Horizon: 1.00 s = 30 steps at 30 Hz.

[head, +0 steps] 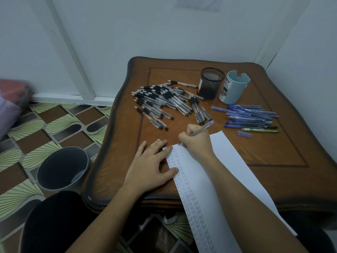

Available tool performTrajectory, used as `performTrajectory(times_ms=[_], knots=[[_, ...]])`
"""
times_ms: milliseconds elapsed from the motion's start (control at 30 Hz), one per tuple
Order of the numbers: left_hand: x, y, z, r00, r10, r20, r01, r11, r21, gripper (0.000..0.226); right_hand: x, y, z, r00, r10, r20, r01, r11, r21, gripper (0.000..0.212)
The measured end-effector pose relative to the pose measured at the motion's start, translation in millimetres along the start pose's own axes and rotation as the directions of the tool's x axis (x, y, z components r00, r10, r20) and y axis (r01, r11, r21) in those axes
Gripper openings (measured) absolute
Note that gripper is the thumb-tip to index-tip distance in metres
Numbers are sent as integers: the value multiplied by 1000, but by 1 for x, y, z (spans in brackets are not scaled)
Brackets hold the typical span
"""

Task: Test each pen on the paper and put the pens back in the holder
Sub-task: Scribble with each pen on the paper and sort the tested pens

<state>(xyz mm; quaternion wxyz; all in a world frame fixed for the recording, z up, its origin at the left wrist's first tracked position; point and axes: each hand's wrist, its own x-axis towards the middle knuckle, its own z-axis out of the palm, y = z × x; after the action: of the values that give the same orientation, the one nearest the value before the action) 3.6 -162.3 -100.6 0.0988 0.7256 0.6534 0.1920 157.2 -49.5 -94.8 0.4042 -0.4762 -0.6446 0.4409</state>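
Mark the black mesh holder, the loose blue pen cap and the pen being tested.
black mesh holder (209, 90): head view, front of its mesh wall.
loose blue pen cap (244, 134): head view, middle of the cap.
pen being tested (205, 127): head view, exposed upper stretch of its barrel.

— How is the light?
— Dim, cool, bluish and even; a soft shadow sits under the left hand (149, 167).
— Is it sharp?
— Mid-frame, yes. The wide lens bows the edges of the table (273, 161); a pink bundle (12, 92) at far left is blurred.
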Motion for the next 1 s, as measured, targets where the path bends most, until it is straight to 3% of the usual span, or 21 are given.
performTrajectory(times_ms=[367,433,500,567,633,700,767,867,1000], knots=[[0,0,-1,1000,2,4,-2,1000,15,77,0,-5,0,999,29,-24,-30,999,-31,39],[1,0,-1,1000,-3,9,2,1000,14,79,3,-7,-4,987,113,-117,-106,992,68,36],[1,0,-1,1000,-7,12,7,1000,11,80,7,-12,-10,963,209,-168,-158,949,272,28],[1,0,-1,1000,-10,17,10,1000,19,79,10,-18,-20,936,315,-156,-205,849,488,38],[1,0,0,1000,-16,15,15,1000,24,77,12,-22,-36,913,375,-160,-228,795,562,50],[1,-1,0,1000,-19,15,19,999,27,75,12,-22,-57,928,278,-246,-200,933,301,48],[1,-2,2,1000,-18,15,17,999,31,74,13,-10,-82,966,58,-251,-94,987,-131,40],[3,-4,3,999,-19,27,19,999,31,75,16,21,-124,962,-152,-226,-2,825,-565,12],[5,-4,1,999,-21,41,21,1000,0,80,11,46,-152,962,-208,-178,4,661,-750,19]])
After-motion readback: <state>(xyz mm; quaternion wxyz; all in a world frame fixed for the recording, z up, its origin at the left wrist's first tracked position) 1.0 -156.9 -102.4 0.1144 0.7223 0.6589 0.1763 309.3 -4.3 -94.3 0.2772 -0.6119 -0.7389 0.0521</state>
